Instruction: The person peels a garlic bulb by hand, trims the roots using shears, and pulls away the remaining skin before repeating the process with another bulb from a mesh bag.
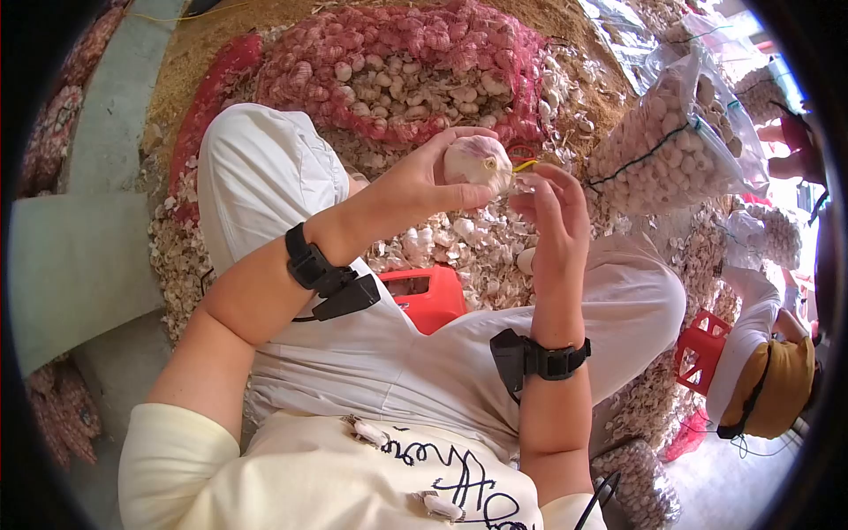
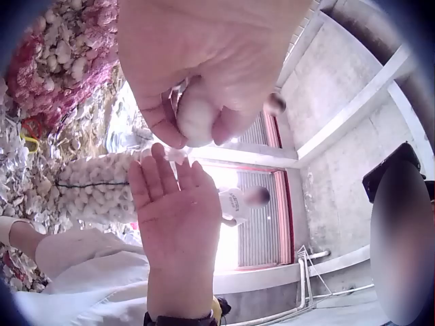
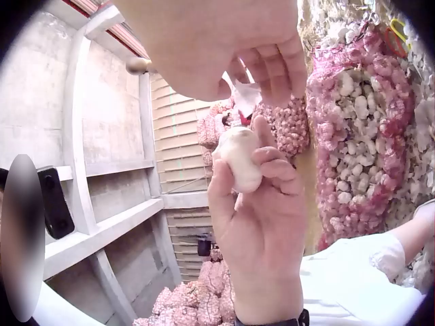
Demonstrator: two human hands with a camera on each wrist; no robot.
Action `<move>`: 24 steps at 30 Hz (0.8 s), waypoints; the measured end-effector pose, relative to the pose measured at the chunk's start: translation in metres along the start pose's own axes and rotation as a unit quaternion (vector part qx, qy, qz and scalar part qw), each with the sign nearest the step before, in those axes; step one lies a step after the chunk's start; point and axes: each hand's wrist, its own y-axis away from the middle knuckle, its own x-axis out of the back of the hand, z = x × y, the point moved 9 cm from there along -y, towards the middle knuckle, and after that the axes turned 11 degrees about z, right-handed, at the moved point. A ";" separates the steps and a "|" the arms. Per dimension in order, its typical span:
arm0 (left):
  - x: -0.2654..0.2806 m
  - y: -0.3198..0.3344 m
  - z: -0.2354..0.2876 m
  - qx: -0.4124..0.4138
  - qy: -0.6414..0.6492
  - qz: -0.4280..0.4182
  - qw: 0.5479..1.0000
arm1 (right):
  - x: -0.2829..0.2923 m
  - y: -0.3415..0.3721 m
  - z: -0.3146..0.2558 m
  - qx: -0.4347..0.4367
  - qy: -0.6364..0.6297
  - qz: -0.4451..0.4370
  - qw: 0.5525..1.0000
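Observation:
A whole garlic bulb (image 1: pixel 477 166), white with purplish streaks, sits in my left hand (image 1: pixel 435 181). The thumb and fingers grip it round the sides, its stem end turned toward the right. In the right wrist view the bulb (image 3: pixel 241 159) shows smooth and pale between those fingers. My right hand (image 1: pixel 558 212) is just to the right of the bulb, its palm facing it and its fingertips close by. A thin white flake of garlic skin (image 3: pixel 247 97) is pinched between the thumb and fingers of this hand.
In front lies a red net bag (image 1: pixel 305 84) of garlic, opened on top. Scissors (image 3: pixel 397 35) with red and yellow handles lie beside it. A clear sack (image 1: pixel 654 146) of bulbs stands to the right. Between my legs is a red stool (image 1: pixel 442 291), with loose skins (image 1: pixel 477 265) around it.

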 end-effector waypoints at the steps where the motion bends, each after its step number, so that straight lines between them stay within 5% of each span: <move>1: -0.002 0.001 0.002 0.003 -0.003 -0.001 1.000 | -0.002 0.002 -0.011 0.062 0.039 0.014 0.997; 5: 0.000 0.006 0.007 0.001 -0.026 0.003 1.000 | -0.022 0.018 -0.031 0.206 0.110 -0.012 0.972; 7: 0.000 0.005 0.006 -0.029 -0.041 0.020 0.999 | -0.025 0.021 -0.036 0.221 0.107 -0.014 0.969; 9: 0.000 0.003 0.009 -0.062 -0.056 0.036 0.996 | -0.027 0.026 -0.047 0.275 0.237 0.009 0.932; 12: 0.000 0.004 0.008 -0.046 -0.162 0.053 0.984 | -0.028 0.031 -0.060 0.322 0.264 0.027 0.909; 17: 0.005 -0.002 -0.001 -0.118 -0.153 0.112 0.975 | -0.026 0.038 -0.066 0.422 0.280 0.063 0.860; 24: -0.001 0.002 0.004 -0.064 -0.142 0.086 0.984 | -0.027 0.039 -0.069 0.420 0.286 0.071 0.858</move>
